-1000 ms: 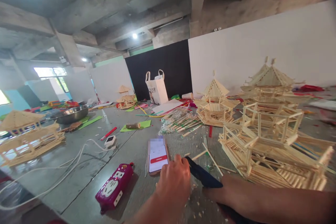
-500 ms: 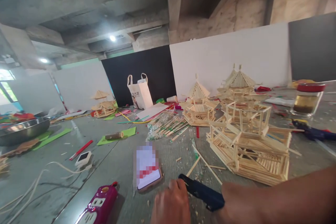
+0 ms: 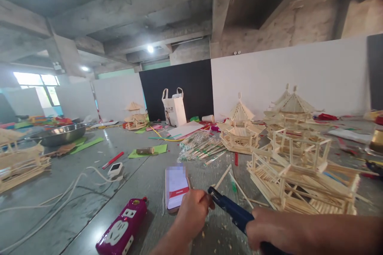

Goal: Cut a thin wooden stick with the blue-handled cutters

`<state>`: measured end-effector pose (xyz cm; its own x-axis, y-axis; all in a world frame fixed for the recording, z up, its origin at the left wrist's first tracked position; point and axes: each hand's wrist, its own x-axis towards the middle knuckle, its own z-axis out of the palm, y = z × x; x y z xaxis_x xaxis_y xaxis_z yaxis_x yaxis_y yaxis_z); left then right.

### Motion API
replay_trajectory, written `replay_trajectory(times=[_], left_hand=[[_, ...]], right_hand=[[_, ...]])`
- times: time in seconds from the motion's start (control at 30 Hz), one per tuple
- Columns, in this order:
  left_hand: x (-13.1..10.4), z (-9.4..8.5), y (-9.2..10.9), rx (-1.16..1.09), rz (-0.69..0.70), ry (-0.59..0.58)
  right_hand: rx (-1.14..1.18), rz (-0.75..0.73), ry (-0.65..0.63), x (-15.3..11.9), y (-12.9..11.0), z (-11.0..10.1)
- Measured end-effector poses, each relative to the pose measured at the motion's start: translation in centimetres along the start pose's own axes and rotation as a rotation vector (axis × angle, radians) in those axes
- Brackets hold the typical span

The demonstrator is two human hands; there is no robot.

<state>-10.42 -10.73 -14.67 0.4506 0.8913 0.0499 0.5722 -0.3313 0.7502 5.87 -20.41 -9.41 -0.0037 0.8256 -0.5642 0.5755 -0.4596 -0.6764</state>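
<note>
Gripping blue-handled pliers (image 3: pixel 231 211) in right hand (image 3: pixel 271 231), fingers wrapped tight round the handles, tool tilted up-left with its dark tip at the left hand. Left hand (image 3: pixel 193 211) curled into a narrow pinch at that tip; whatever sat between the fingertips too small to tell. Worked low over grey counter (image 3: pixel 89 203) littered with wood chips. Phone (image 3: pixel 177 186) lay flat just beyond left hand, screen lit. Magenta power strip (image 3: pixel 121 232) sat left of it, white cable (image 3: pixel 60 203) trailing off left. Unfinished stick pavilion (image 3: pixel 302 175) stood just right of the pliers, loose sticks (image 3: pixel 236 183) between. Bagged stick bundle (image 3: pixel 202 147) farther back, finished pavilion models (image 3: pixel 241 127) behind. Steel bowl (image 3: pixel 58 134) far left, white tote bag (image 3: pixel 174 108) by the black wall panel.
</note>
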Motion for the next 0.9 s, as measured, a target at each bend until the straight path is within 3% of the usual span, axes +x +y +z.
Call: replay_trajectory(times=[0.27,0.6,0.9], left_hand=[[0.6,0.1,-0.7,-0.142,-0.031,-0.043],[0.5,-0.4,-0.3,-0.088,0.001,-0.022],[0.5,0.4,-0.3,-0.076,-0.048,-0.031]], right_hand=[[0.000,0.091,0.000,0.6,-0.4,-0.3],[-0.095,0.075,-0.022,2.3,0.4,-0.5],[-0.179,0.064,0.029,0.9,-1.0,0.0]])
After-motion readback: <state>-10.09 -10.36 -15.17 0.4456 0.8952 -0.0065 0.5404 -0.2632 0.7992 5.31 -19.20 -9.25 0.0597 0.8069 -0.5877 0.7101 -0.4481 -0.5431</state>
